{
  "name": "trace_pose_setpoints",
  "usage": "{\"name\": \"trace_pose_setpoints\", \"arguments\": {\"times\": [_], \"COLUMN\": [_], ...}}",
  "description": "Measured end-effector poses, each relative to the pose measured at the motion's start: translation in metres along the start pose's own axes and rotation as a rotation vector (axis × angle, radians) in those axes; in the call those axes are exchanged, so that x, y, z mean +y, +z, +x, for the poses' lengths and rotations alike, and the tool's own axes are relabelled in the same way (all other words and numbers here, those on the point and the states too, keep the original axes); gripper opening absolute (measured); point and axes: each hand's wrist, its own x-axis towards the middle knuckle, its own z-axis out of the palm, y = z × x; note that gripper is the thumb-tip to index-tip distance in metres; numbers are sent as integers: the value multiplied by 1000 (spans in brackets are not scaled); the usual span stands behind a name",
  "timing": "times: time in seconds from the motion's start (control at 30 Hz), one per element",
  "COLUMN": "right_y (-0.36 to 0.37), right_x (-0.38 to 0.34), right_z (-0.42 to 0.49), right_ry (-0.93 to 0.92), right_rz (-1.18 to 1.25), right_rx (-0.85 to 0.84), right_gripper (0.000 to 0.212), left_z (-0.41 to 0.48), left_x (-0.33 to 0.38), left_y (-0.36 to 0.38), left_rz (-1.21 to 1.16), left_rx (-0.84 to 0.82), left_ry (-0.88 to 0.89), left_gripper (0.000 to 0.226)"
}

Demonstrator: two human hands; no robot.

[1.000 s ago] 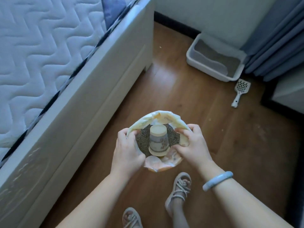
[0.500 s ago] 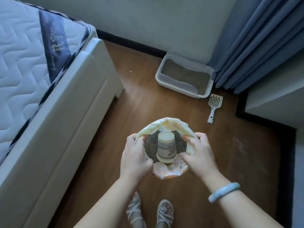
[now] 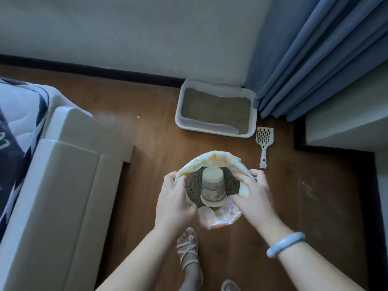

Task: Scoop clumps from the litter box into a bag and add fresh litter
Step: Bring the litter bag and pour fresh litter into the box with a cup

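Litter bag (image 3: 212, 158), pinched open by left hand (image 3: 174, 198) and right hand (image 3: 252, 196), sits partly hidden behind them.

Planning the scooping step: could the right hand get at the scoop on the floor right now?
Probably not yet: the right hand grips the rim of the bag. The scoop lies uncovered on the floor beside the litter box, so the way looks free once it lets go.
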Motion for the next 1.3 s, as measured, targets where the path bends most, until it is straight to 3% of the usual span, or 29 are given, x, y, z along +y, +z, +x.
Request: {"name": "trace_pose_setpoints", "arguments": {"times": [0.23, 0.53, 1.3], "right_y": [2, 25, 179], "right_x": [-16, 0, 140], "right_z": [73, 168, 283], "right_ry": [49, 76, 245], "right_rz": [16, -1, 26], "right_rx": [90, 48, 184], "right_gripper": [53, 53, 59], "left_z": [90, 186, 330], "left_x": [8, -3, -114], "left_y": [-8, 24, 190], "left_rz": [23, 73, 133], "left_rx": [-39, -75, -307], "left_ry": [63, 57, 283], "left_gripper": [68, 70, 78]}}
